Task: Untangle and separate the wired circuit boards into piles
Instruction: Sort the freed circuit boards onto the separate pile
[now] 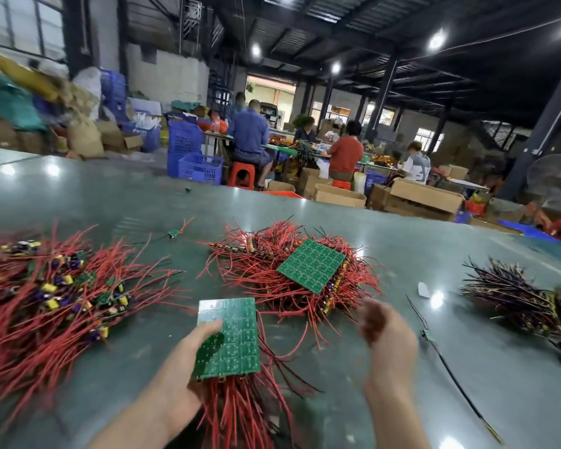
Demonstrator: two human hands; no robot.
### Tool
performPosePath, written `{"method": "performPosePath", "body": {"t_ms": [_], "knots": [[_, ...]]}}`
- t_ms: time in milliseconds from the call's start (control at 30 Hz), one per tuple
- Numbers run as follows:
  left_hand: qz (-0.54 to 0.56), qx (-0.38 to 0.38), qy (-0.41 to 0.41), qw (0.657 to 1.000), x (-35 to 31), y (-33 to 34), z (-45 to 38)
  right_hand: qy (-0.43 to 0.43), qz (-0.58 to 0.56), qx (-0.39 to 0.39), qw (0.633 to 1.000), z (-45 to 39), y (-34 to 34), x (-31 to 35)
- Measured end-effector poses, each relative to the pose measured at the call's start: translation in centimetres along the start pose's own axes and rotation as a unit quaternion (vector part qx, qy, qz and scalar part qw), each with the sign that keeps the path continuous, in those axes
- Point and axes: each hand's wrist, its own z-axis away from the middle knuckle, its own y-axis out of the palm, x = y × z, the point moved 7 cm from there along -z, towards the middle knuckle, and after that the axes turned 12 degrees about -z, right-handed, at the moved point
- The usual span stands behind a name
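big hall, dark steel roof, ceiling lamps on, people sitting at far benches among blue crates and cardboard boxes. fan at far right.

table is glossy grey-green and reflects the lamps.

left pile: largest, loose small boards with red wires and yellow/purple parts, spread to the left frame edge. middle pile: red-wired tangle with a green board panel lying flat on top, turned diamond-wise, one corner toward the camera. right pile: dark wires, well apart from the others, blurred.

held board panel is near the bottom centre, just in front of the middle pile. long axis runs away from the camera, green solder side up, red wires hanging off its near end toward the bottom edge. more red strands trail right from it across the table.

left hand grips the held board panel at its near left edge, thumb over the top face. right hand is beside it to the right, off the panel, motion-blurred; fingers look loosely curled with nothing in them, can't tell more.

strays: one small board with black wire right of the right hand, another small board between left and middle piles, a white scrap near the right pile.
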Motion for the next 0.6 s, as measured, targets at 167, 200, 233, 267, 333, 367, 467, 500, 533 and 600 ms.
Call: {"method": "performPosePath", "body": {"t_ms": [167, 200, 233, 267, 333, 367, 467, 500, 533, 600], "knots": [[-0.02, -0.073, 0.079, 0.994, 0.1, -0.8, -0.7, -0.121, 0.063, 0.183, 0.974, 3.2, 4.1, 1.8], [-0.031, -0.078, 0.095, 0.992, 0.1, -0.9, -0.8, -0.092, 0.121, 0.237, 0.959, 4.2, 5.3, 0.2], [-0.041, -0.08, 0.111, 0.99, -0.1, -0.8, -0.6, -0.066, 0.187, 0.283, 0.938, 5.3, 6.3, -1.5], [-0.046, -0.075, 0.127, 0.988, -0.2, -0.7, -0.6, -0.045, 0.244, 0.317, 0.915, 6.3, 6.9, -3.0], [-0.058, -0.053, 0.152, 0.985, -0.4, -0.4, -0.5, -0.01, 0.28, 0.344, 0.896, 7.6, 7.2, -5.1], [-0.063, -0.047, 0.156, 0.985, -0.5, -0.5, -0.4, 0.008, 0.268, 0.345, 0.899, 8.0, 7.2, -5.5], [-0.077, -0.025, 0.161, 0.984, -0.5, -0.6, -0.5, 0.056, 0.219, 0.341, 0.912, 8.1, 7.0, -6.0], [-0.082, -0.014, 0.161, 0.983, -0.4, -0.5, -0.5, 0.07, 0.209, 0.35, 0.91, 8.3, 7.2, -6.0], [-0.089, -0.001, 0.161, 0.983, -0.3, -0.3, -0.5, 0.08, 0.202, 0.361, 0.907, 8.5, 7.4, -6.1], [-0.114, 0.025, 0.159, 0.98, 0.0, 0.1, -0.4, 0.084, 0.195, 0.376, 0.902, 8.8, 7.6, -6.0]]}}
